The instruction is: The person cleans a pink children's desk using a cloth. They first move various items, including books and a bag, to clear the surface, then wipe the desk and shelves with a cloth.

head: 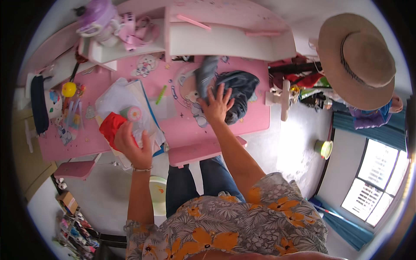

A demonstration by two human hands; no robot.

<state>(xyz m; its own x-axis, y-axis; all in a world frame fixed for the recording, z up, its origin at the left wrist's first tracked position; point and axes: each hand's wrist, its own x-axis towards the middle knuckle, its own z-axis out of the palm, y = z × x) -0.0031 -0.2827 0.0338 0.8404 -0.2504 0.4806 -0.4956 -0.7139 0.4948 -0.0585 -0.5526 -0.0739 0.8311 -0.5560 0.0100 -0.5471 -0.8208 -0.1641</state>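
My left hand [131,141], with a bracelet at the wrist, is at a bright red cloth [112,126] on the left; whether its fingers grip the cloth I cannot tell. Beside the cloth a small round container with a flower on top [134,113] rests on white plastic and papers. My right hand [218,104] has its fingers spread, over or against a dark grey garment [239,91], with nothing plainly gripped. One piece of the grey fabric [206,74] stands up, blurred, left of the crumpled part. Both hands are over the pink desk [188,136] with cartoon prints.
A green stick-like item [161,94] lies mid-desk. Shelves [224,42] with pink straps [133,34] rise behind. At far left are a dark pouch [39,104] and a yellow ball-like item [69,89]. A brown hat [364,58] hangs at upper right. A pale tub [158,195] stands below.
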